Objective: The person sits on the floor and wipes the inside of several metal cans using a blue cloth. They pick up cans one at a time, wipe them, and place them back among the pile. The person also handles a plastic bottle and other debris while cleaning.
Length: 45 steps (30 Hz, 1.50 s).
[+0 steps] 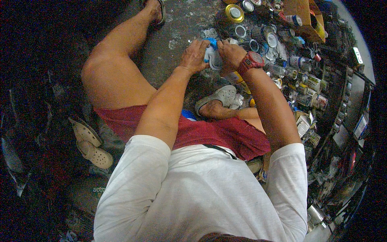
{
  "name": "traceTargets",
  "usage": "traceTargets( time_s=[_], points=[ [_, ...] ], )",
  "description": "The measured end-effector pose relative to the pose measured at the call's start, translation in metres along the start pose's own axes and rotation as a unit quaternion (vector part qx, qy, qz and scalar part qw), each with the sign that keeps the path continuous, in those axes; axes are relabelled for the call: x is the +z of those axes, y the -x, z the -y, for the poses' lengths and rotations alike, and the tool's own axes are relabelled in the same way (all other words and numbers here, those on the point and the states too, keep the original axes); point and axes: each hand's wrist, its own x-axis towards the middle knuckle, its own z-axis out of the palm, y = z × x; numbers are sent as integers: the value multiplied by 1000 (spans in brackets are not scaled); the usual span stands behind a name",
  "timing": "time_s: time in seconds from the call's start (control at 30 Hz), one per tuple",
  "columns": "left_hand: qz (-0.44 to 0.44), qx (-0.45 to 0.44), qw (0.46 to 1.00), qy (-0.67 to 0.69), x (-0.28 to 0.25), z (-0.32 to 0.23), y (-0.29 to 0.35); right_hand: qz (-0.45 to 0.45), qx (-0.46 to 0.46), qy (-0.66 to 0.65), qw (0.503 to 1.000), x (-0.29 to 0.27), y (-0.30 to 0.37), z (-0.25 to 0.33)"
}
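Both my hands are together in front of me, over the dark stained floor [173,60]. Between them is a small white and blue piece [213,57], which looks like a container or folded wrap; its exact kind is unclear. My left hand [194,55] grips its left side with bent fingers. On the other side, my right hand [231,55] is closed at its edge, and a red watch [251,61] sits on that wrist. Just below the right hand, a yellow and white can [238,79] is partly hidden by the forearm.
Several cans and jars crowd the right side, including a gold-rimmed can [234,13] and a paint-smeared tin [270,37]. A cardboard box [304,18] stands at the far right. My foot in a grey clog [219,99] is close by. Beige clogs [95,154] lie at left.
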Motion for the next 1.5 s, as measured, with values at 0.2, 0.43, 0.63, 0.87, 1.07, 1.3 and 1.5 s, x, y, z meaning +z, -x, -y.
traceTargets(
  time_s=[0.2, 0.43, 0.63, 0.87, 1.07, 1.3, 1.5],
  points=[
    [15, -7, 1000, -8, 2, 2, -1, 6, 1, -1, 1000, -2, -3, -1],
    [20, -22, 999, -17, 1, 1, -3, -3, 15, -12, 1000, -12, 5, 0],
    [47, -41, 998, -20, 0, -3, -6, -5, 10, -9, 1000, -27, 18, 0],
    [52, -30, 998, -22, 0, -1, -9, -62, -25, -9, 998, -6, 18, -19],
    [29, -22, 999, -25, 4, 2, -10, -229, -43, -102, 967, 36, 23, -39],
    [72, -85, 994, -3, 5, 6, -16, -285, 13, -213, 934, 77, 50, -40],
    [83, -110, 990, -10, 1, 2, -22, -386, 98, -303, 866, 135, 31, -39]
  ],
)
